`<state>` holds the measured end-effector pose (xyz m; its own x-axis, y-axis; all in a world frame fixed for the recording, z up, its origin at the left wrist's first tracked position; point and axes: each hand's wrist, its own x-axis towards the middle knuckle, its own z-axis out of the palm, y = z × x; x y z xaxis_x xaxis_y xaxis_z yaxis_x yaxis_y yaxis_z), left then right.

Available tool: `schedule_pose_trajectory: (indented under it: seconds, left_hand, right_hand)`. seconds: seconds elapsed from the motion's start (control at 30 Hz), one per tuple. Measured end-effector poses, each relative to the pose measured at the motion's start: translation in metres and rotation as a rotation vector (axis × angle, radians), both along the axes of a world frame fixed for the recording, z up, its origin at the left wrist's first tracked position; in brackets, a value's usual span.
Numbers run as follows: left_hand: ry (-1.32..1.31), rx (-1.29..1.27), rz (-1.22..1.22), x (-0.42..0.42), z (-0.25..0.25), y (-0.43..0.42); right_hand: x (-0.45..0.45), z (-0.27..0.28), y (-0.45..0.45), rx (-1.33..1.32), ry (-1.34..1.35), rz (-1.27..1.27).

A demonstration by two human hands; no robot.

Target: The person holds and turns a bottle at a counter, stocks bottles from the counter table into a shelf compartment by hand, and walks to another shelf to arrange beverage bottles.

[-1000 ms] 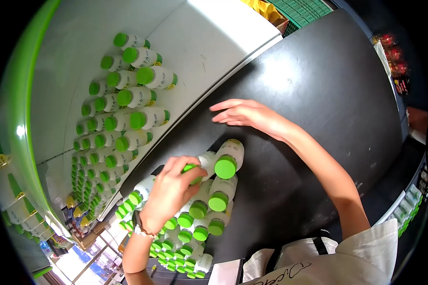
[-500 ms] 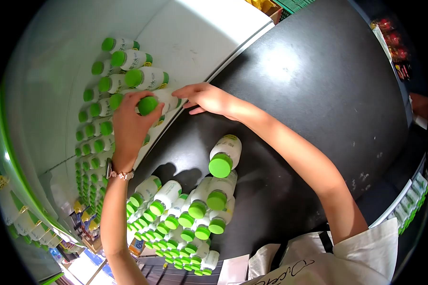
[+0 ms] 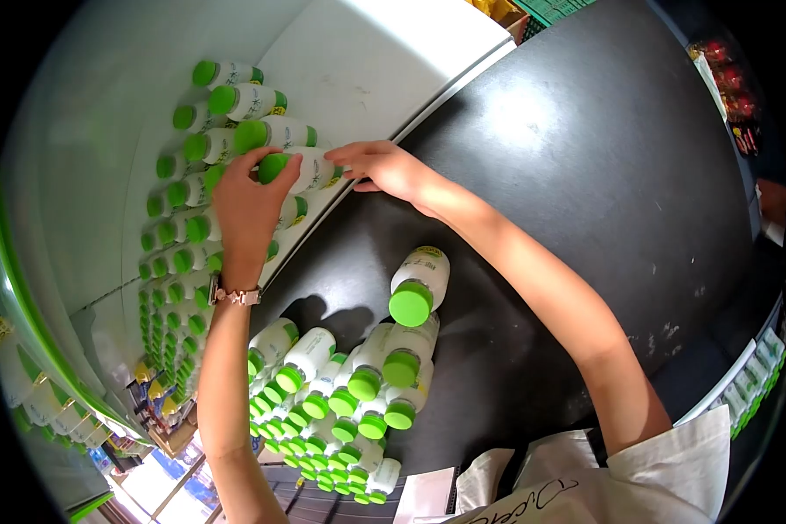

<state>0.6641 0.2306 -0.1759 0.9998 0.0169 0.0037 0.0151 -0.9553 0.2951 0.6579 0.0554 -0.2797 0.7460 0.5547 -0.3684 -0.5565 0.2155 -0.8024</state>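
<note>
A white bottle with a green cap (image 3: 310, 172) stands at the front edge of the white shelf (image 3: 358, 83). My left hand (image 3: 251, 205), with a watch and bracelet at the wrist, closes its thumb and fingers round the cap end. My right hand (image 3: 380, 168) has its fingers stretched out at the bottle's base, seemingly touching it. Directly beyond is another green-capped bottle (image 3: 279, 133) of the same kind, with rows of more behind. My left hand and forearm hide some of the bottles in those rows.
On the black counter (image 3: 568, 175), a cluster of green-capped bottles (image 3: 367, 354) stands near my body, one bottle (image 3: 419, 284) at its far end. A raised edge divides shelf and counter. Red packages (image 3: 729, 83) lie far right; a green crate (image 3: 555, 9) is at the top.
The bottle in my left hand has moved slightly away from me, closer to the bottle beyond it. My right hand has shifted a little with it. The view has shifted slightly.
</note>
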Motion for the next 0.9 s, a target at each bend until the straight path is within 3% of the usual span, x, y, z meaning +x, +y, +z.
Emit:
schedule_pose_trajectory:
  seconds: [0.2,0.3,0.4,0.5,0.6,0.7,0.9]
  left_hand:
    - [0.061,-0.019,0.116,-0.001,0.007,-0.008]
    - [-0.063,0.014,0.126,0.011,0.015,0.004]
    - [-0.114,0.027,0.095,0.023,0.021,0.013]
    - [-0.123,-0.101,-0.119,0.040,0.001,0.031]
    - [0.051,-0.139,-0.108,0.047,0.001,0.033]
    - [0.011,-0.004,-0.058,0.049,-0.003,0.032]
    - [0.070,-0.021,0.001,0.054,-0.001,0.033]
  right_hand:
    - [0.000,-0.003,0.001,-0.030,-0.002,-0.001]
    - [-0.004,-0.015,0.005,-0.014,-0.021,-0.109]
    - [-0.007,-0.020,0.000,0.047,-0.033,-0.109]
    - [-0.009,-0.016,-0.003,0.152,0.125,-0.009]
    - [-0.006,-0.018,-0.006,0.241,0.169,-0.013]
    - [-0.005,-0.020,-0.008,0.263,0.172,0.009]
    - [-0.003,-0.021,-0.006,0.275,0.182,0.020]
